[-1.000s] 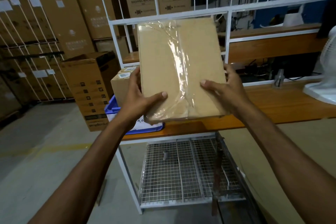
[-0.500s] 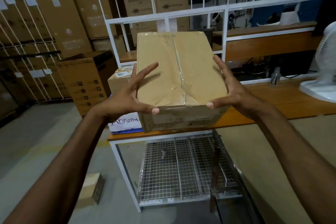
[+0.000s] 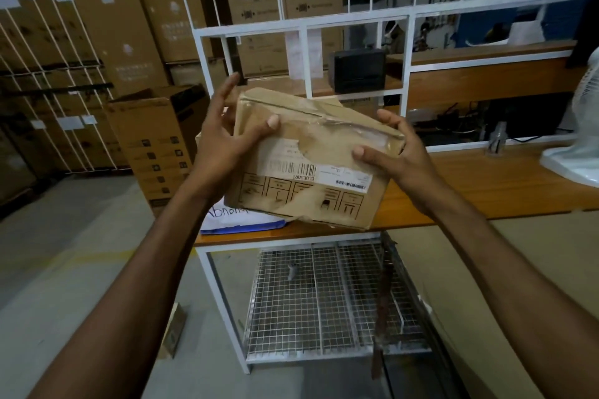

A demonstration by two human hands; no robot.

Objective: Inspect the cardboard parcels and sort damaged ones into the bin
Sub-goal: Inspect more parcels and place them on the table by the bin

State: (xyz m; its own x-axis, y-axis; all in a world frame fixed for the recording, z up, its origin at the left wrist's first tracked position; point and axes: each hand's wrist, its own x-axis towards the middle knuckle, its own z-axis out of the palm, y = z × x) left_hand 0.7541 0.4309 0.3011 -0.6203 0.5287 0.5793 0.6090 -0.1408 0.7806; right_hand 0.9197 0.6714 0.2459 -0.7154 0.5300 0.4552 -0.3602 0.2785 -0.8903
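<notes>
I hold a brown cardboard parcel in front of me above the wooden table's edge. The side facing me carries a torn white label with barcodes, printed handling symbols and crumpled clear tape along its top edge. My left hand grips the parcel's left end, thumb across the front. My right hand grips the right end, thumb on the front. Behind and below the parcel a blue bin with a white handwritten label sits on the table; most of it is hidden.
The wooden table has a white metal frame and a wire-mesh shelf below. A white fan stands at the right, a black device on the rear shelf. Large cardboard boxes stand at the left on the concrete floor.
The parcel has been tipped from its taped broad face to the labelled, torn side. Both hands shifted their hold on its ends, and it sits lower in view.
</notes>
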